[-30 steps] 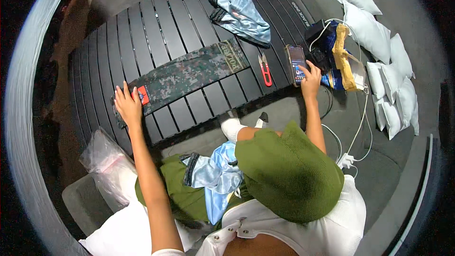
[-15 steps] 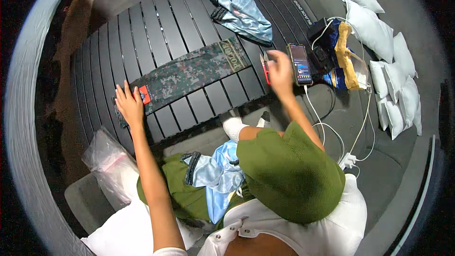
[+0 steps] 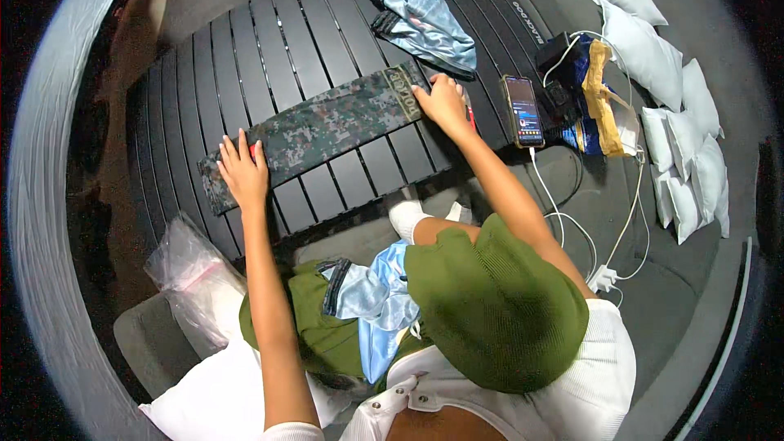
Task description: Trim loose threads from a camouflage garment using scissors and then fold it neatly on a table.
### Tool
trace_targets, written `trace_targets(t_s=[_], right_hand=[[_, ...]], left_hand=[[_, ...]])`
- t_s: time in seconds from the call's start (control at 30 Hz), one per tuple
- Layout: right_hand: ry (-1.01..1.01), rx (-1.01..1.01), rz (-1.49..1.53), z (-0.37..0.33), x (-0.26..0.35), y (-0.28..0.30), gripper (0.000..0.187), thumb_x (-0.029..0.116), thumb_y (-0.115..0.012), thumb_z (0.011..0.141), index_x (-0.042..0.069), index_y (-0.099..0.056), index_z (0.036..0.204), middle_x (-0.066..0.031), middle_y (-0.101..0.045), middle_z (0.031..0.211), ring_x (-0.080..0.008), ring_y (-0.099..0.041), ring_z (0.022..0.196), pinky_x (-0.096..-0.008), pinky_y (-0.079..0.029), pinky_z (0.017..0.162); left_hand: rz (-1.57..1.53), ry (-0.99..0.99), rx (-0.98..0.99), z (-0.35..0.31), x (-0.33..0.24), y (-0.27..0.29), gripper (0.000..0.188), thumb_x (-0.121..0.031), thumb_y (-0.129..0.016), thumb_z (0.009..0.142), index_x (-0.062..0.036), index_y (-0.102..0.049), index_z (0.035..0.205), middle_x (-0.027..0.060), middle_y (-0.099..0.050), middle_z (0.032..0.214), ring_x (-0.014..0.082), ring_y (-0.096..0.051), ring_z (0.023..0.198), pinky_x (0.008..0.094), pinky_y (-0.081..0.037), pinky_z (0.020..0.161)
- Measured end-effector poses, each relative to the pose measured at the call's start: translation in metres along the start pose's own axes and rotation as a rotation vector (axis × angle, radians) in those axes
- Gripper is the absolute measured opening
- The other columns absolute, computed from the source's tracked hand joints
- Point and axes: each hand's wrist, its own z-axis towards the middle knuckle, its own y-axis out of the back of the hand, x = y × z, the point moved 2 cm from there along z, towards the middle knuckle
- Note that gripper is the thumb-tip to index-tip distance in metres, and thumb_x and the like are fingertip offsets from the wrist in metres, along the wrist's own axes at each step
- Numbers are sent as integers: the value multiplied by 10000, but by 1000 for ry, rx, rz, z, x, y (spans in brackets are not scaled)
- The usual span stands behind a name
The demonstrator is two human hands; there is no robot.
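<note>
A long folded strip of camouflage cloth [image 3: 327,122] lies slantwise across the black slatted table, a tan lettered band at its right end. My left hand [image 3: 243,170] rests open on its left part, fingers spread and partly covering a red patch. At the banded end is my right hand [image 3: 443,106], open, its thumb at the cloth's edge. Beside that hand a pair of small red-handled cutters [image 3: 471,118] lies on the table, mostly hidden by it. Farther back sits a crumpled light-blue satin cloth [image 3: 425,23] with dark elastic edges.
On the right are a phone [image 3: 523,110] on a white charging cable, a blue-and-yellow bag [image 3: 600,98] and several pale pillow-like packs [image 3: 641,45]. Another blue satin piece [image 3: 380,302] is on my lap. A clear plastic bag [image 3: 192,273] stands left of me.
My right hand has moved left from the cutters to the cloth's banded end. My left hand has shifted slightly right, now covering more of the red patch.
</note>
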Motion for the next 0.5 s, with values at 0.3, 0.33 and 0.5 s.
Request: trace_targets(t_s=[0.3, 0.33, 0.5], right_hand=[[-35, -27, -13, 5, 4, -4, 551, 461, -646, 695, 15, -514, 992, -178, -521, 1035, -345, -475, 1028, -481, -380, 829], [-31, -26, -11, 5, 5, -5, 551, 461, -646, 695, 15, -514, 992, -178, -521, 1035, -345, -475, 1028, -481, -380, 829], [-29, 7, 34, 6, 6, -5, 530, 451, -660, 690, 38, -517, 991, -153, -539, 1027, -317, -503, 1009, -476, -391, 819]], left_hand=[[46, 151, 89, -1, 4, 2, 586, -512, -441, 828, -199, -362, 1317, 151, -302, 1369, 362, -231, 1275, 580, -148, 993], [49, 154, 88, 0, 9, 2, 586, -512, -441, 828, -199, -362, 1317, 151, -302, 1369, 362, -231, 1275, 580, -148, 993], [46, 202, 57, 1, 36, 0, 570, -502, -410, 848, -186, -358, 1319, 157, -288, 1375, 336, -236, 1280, 532, -155, 1014]])
